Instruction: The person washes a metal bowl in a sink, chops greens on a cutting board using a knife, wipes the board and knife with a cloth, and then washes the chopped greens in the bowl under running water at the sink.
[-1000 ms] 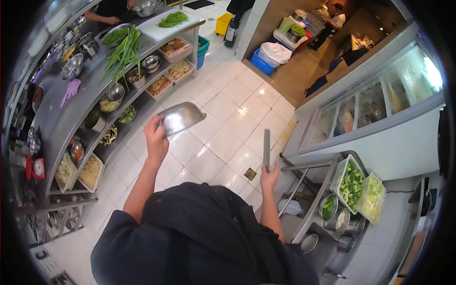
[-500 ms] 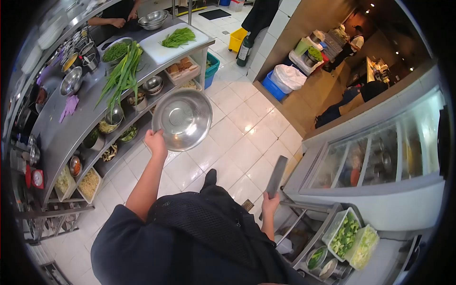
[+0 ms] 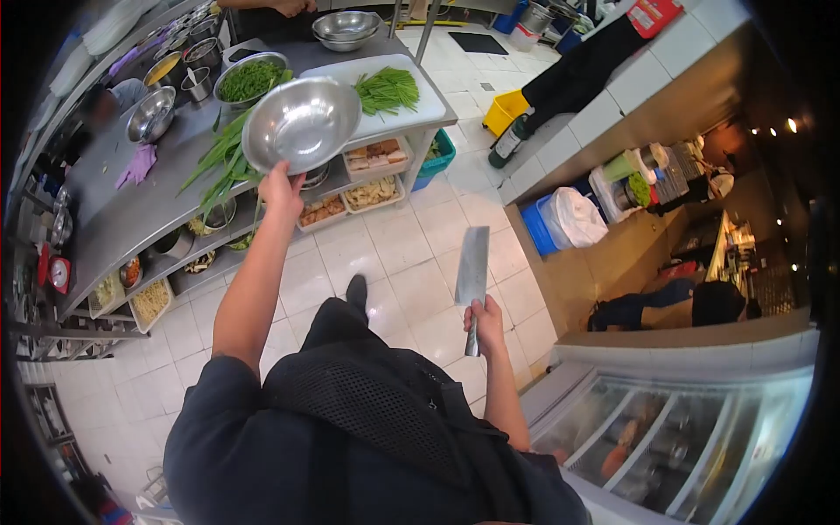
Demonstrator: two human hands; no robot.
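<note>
"Well, what does the left hand (image 3: pixel 283 194) have?"

"A metal bowl (image 3: pixel 302 127). Its fingers are closed on the near rim, though the bowl hides how far they reach underneath."

"And where is the bowl?"

"Out at the near edge of the counter (image 3: pixel 188 206), toward its right end. From above it overlaps the long greens (image 3: pixel 217 166) and the left side of the white board (image 3: pixel 430 98). I can't tell whether it touches them."

"What about the right hand (image 3: pixel 486 324)?"

"Its fingers are wrapped round the handle of a cleaver (image 3: pixel 472 265). It's well apart from the counter, over the tiled floor (image 3: pixel 411 302), with the blade pointing away from the body."

"What else is on the counter?"

"Cut greens (image 3: pixel 388 91) lie on the board, near the right-hand corner. Left of that stands a basin of chopped greens (image 3: pixel 252 80). Two stacked bowls (image 3: pixel 346 33) sit behind the board, and a purple glove (image 3: pixel 137 164) lies farther left."

"Anyone across from it?"

"Someone's hands (image 3: pixel 290 8) show at the far edge."
</note>
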